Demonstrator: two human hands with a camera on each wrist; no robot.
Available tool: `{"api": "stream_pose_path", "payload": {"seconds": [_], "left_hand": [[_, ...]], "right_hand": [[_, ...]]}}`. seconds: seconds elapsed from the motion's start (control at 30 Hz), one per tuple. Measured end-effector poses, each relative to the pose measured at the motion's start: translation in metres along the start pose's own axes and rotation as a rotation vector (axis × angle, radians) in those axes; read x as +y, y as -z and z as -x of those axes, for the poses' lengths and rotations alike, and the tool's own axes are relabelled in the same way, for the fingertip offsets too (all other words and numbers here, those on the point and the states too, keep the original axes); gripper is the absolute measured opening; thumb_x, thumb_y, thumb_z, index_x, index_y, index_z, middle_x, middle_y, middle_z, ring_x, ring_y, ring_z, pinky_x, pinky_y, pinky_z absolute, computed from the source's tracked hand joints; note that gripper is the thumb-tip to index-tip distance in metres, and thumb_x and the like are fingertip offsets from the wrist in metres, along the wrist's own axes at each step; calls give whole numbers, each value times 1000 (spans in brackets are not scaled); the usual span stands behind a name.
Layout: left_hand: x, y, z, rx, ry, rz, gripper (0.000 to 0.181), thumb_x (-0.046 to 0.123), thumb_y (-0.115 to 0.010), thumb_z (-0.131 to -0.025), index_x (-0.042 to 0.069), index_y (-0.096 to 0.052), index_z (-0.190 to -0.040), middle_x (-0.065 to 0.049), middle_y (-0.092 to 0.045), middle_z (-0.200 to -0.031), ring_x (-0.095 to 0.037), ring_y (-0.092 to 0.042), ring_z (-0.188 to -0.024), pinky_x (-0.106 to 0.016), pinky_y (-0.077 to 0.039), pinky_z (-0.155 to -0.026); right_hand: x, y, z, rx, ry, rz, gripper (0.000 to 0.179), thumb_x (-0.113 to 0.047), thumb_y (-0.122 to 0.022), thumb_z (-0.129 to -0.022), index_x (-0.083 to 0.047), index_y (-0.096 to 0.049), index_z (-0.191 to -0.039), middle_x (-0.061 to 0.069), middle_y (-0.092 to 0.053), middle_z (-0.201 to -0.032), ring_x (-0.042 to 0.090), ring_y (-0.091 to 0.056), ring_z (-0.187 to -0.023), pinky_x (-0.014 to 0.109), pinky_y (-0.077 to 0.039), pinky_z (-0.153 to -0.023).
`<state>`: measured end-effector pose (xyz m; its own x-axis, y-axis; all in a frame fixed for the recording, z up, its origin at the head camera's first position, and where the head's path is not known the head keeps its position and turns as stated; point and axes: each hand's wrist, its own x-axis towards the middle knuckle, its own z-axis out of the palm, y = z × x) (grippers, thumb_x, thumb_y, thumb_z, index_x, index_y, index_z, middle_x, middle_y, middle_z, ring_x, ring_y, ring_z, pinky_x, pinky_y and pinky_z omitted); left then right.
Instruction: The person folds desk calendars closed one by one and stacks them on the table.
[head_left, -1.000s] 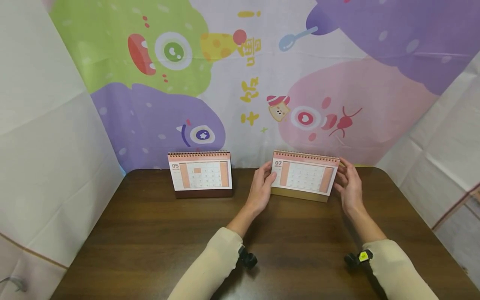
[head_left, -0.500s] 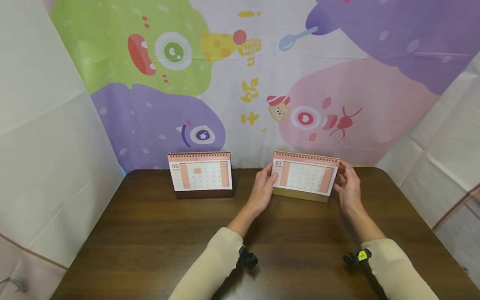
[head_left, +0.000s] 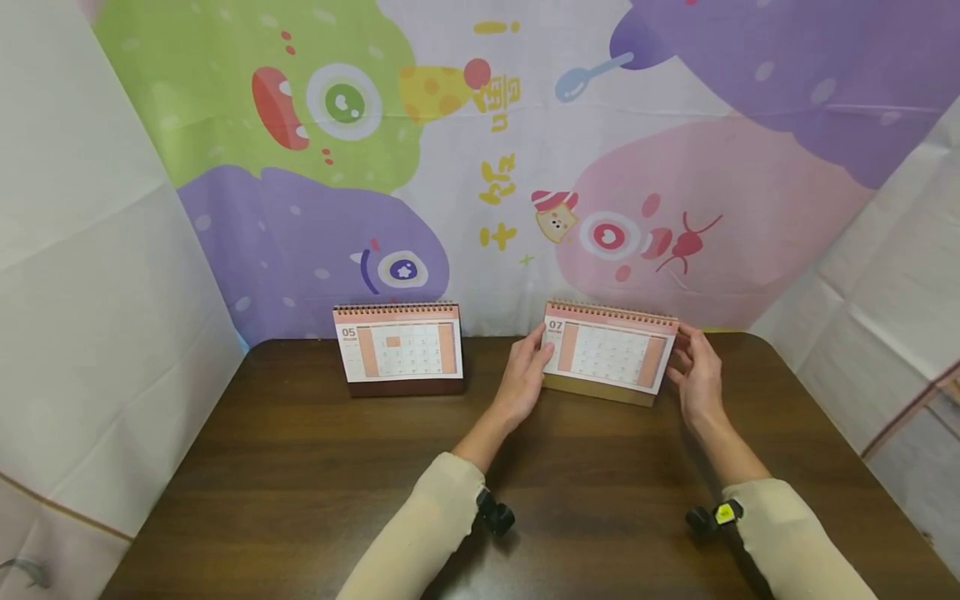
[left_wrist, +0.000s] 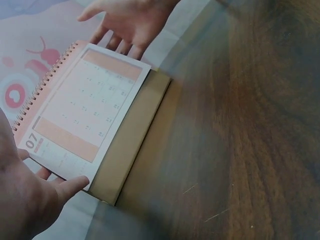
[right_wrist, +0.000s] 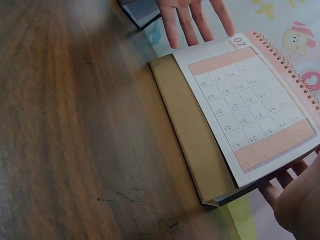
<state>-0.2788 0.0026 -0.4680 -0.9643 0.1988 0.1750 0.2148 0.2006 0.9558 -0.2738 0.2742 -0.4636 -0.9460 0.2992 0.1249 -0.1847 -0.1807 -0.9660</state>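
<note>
A desk calendar (head_left: 603, 354) marked 07, pink and white on a tan stand, stands slightly turned on the table, between both hands. My left hand (head_left: 521, 379) is at its left side, thumb near the front face and fingers along the side edge; in the right wrist view those fingers are straight and spread. My right hand (head_left: 699, 375) is at the right side, its loosely spread fingertips reaching just behind the edge. The spiral binding (right_wrist: 287, 65) runs along the top. A similar calendar (head_left: 401, 346) marked 05, with a dark red base, stands to the left.
Behind the dark wooden table (head_left: 360, 517) hangs a cloth printed with cartoon monsters (head_left: 345, 104). White cloth walls (head_left: 90, 250) close off both sides. Dark devices (head_left: 495, 512) are strapped at both wrists.
Both hands stay beside the 07 calendar, with only slight shifts of the left thumb and the right fingers. The calendars look almost unmoved; the head view has shifted very slightly.
</note>
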Motion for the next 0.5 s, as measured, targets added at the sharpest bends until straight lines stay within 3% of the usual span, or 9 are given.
{"api": "stream_pose_path", "payload": {"seconds": [0.3,0.5], "left_hand": [[3,2,-1,-9,6,-20,65,37,-43,-119,7,-36,-176,-27,-40,-174,-42,-41,-163,-60,-31,-140],[4,2,-4,-18,22,-42,67,40,-43,-118,9,-35,-177,-27,-39,-175,-41,-40,-165,-59,-30,-141]], "right_hand": [[1,1,7,35,33,36,35,-38,-38,-122,-35,-72,-119,-22,-72,-108,-4,-67,-102,16,-56,-81],[2,2,13,45,54,87,36,-39,-36,-123,-35,-73,-121,-24,-73,-109,-4,-68,-103,12,-57,-86]]}}
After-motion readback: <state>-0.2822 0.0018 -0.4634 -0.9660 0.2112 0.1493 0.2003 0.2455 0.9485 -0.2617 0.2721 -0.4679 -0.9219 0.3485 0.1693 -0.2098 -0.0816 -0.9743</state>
